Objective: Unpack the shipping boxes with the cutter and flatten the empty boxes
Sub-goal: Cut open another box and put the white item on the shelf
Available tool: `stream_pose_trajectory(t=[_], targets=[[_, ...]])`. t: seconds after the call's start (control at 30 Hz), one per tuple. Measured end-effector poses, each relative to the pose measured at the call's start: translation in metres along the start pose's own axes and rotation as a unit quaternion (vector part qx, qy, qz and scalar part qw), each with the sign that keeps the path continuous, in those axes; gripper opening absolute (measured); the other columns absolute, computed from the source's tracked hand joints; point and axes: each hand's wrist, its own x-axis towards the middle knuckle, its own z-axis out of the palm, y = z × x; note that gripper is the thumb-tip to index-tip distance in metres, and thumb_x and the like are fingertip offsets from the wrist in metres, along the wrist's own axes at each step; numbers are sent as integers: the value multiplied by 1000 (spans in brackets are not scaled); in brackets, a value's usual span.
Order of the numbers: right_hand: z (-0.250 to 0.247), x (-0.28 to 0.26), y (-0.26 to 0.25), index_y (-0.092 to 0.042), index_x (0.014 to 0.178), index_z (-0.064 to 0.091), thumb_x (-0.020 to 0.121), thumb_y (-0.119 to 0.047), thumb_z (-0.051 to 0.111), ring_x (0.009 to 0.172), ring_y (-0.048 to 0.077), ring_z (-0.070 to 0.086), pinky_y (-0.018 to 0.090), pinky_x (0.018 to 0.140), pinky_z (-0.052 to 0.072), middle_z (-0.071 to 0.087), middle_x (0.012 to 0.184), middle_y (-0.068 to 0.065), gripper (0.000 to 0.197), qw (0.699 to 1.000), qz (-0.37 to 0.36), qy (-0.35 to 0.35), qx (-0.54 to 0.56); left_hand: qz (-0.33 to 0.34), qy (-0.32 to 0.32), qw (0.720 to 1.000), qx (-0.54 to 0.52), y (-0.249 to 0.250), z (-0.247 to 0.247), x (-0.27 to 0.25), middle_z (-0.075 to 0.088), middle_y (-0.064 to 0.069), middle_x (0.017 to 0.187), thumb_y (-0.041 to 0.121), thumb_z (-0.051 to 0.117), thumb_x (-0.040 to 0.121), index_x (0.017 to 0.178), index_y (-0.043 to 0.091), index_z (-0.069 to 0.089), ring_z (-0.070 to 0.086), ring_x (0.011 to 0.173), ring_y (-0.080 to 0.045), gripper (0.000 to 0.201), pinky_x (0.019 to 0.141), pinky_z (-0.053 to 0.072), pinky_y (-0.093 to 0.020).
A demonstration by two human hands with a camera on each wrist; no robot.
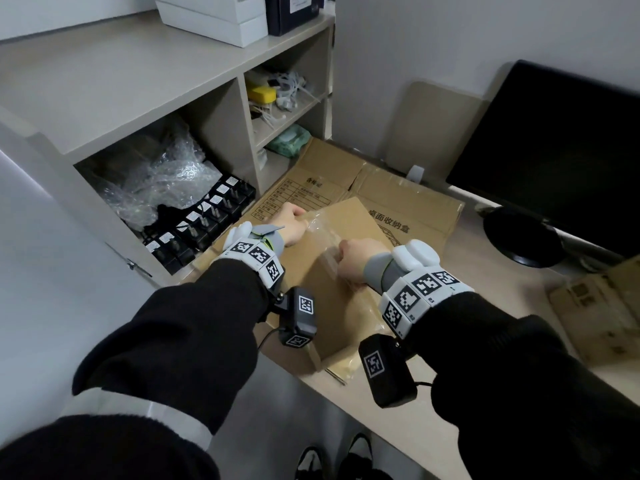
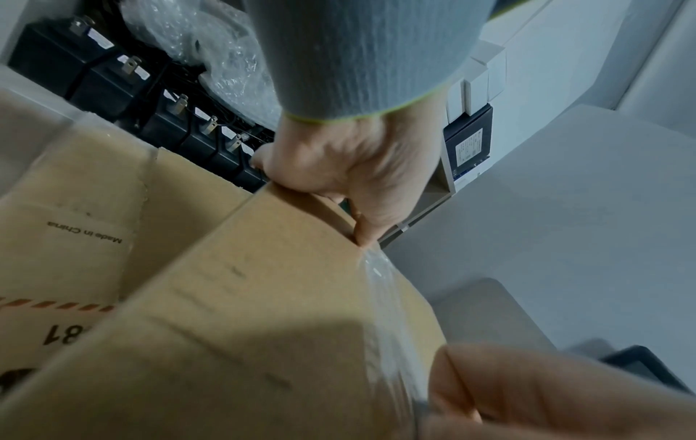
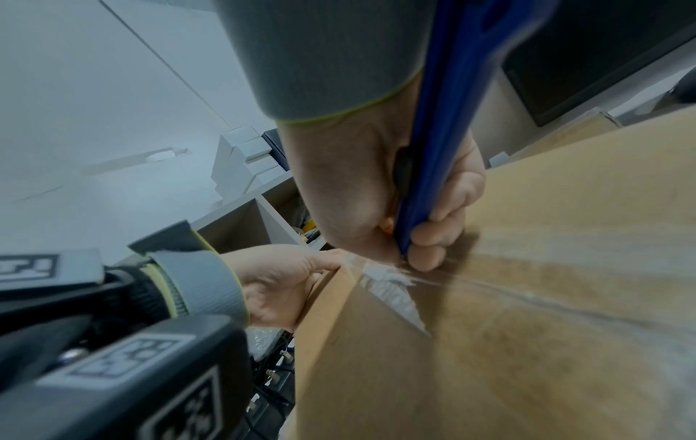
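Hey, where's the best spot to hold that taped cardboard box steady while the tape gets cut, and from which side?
Probably the far top corner, taken from the shelf side, as the left hand does now: fingers curled over the cardboard box's upper edge just beyond the end of the clear tape. The stiff corner gives purchase, and it keeps that hand off the taped seam where the right hand works the blue cutter.

The flattened cardboard (image 1: 408, 209) at twelve o'clock reads "桌面收纳盒". In the left wrist view, another cardboard panel (image 2: 75, 208) at nine o'clock reads "Made in China", with the digits "81" lower down.
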Motion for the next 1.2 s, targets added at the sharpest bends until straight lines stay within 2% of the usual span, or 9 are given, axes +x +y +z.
stream_pose_trajectory(t=[0.17,0.23,0.3,0.47,0.63,0.77,0.97,1.03,1.2], targets=[[16,-26,14,-7,121,52,94,-13,44,84,24,57,31,69,48,60,89,4,29,1000,10,-5,-15,18,37,999,17,5,5,-9,50,-10,132,25,47,97,128,24,46,44,123,-29,30,110,30,-40],[18,-27,15,-7,127,50,92,-9,50,95,25,61,31,72,48,63,110,7,35,999,-4,-5,-49,29,83,995,54,6,12,-17,33,-10,146,26,45,98,129,24,45,27,134,-32,31,112,23,-41],[17,-29,18,-7,124,52,90,-6,52,96,27,63,29,68,46,65,108,9,34,999,-11,-6,-45,32,118,989,81,10,23,-34,11,-10,157,31,44,96,137,23,37,8,142,-34,42,115,15,-51],[17,-33,24,-4,118,57,88,-5,52,78,25,57,30,65,50,69,94,10,30,999,-28,-10,-35,-1,71,988,136,25,49,-84,-27,-3,156,61,54,81,152,30,1,-26,141,-36,94,111,2,-66],[21,-41,21,-4,121,56,94,-9,44,99,29,64,30,62,46,67,111,12,30,997,-70,-5,-35,-44,66,993,88,18,63,-105,-32,-8,154,62,50,84,151,38,-9,-33,138,-38,93,113,-2,-62],[28,-55,24,-4,127,52,97,-11,39,110,30,58,32,79,44,59,123,13,33,992,-97,3,-76,-57,52,992,100,16,63,-108,-33,-11,153,60,47,88,150,37,-13,-33,137,-41,90,112,-3,-62],[36,-73,34,1,116,60,91,-3,44,68,23,56,28,51,41,67,86,8,30,994,-85,-47,-54,-71,38,990,113,20,63,-102,-32,-13,153,61,46,87,150,36,-13,-30,138,-43,90,112,-4,-62],[40,-73,37,-1,112,61,90,-7,41,57,19,54,24,50,41,60,69,3,30,997,-63,-45,-2,-72,43,989,121,20,61,-102,-31,-14,154,62,46,87,150,36,-13,-29,138,-44,90,112,-4,-61],[49,-76,43,-6,100,55,94,-12,36,49,16,54,23,49,43,59,62,2,21,997,-52,-46,42,-71,44,988,129,18,62,-103,-31,-14,154,62,45,88,150,36,-14,-27,139,-44,90,112,-4,-60]])
